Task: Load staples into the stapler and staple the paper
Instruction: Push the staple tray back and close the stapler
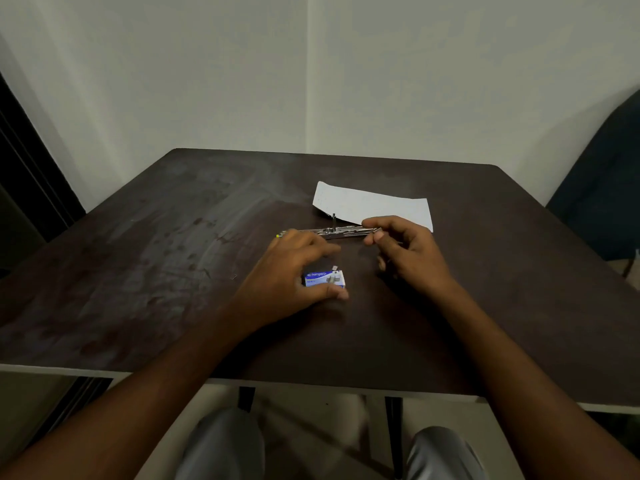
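Your view looks down on a dark brown table (145, 271) set into a corner of pale walls (207, 81). Toward the far right of the tabletop lies a folded white paper (374, 204), flat and untouched. Just in front of it, the stapler (337, 232) lies opened out flat in a long metal line running left to right, a short post standing up near its middle. Your left hand (294, 271) is closed around a small blue staple box (325, 278), thumb on the near side and fingers over the far side, with the box resting on the table; the back of this hand hides the stapler's left end. Your right hand (405, 251) pinches a small strip of staples (378, 232) between thumb and forefinger at the stapler's right end; whether the strip touches the stapler cannot be told.
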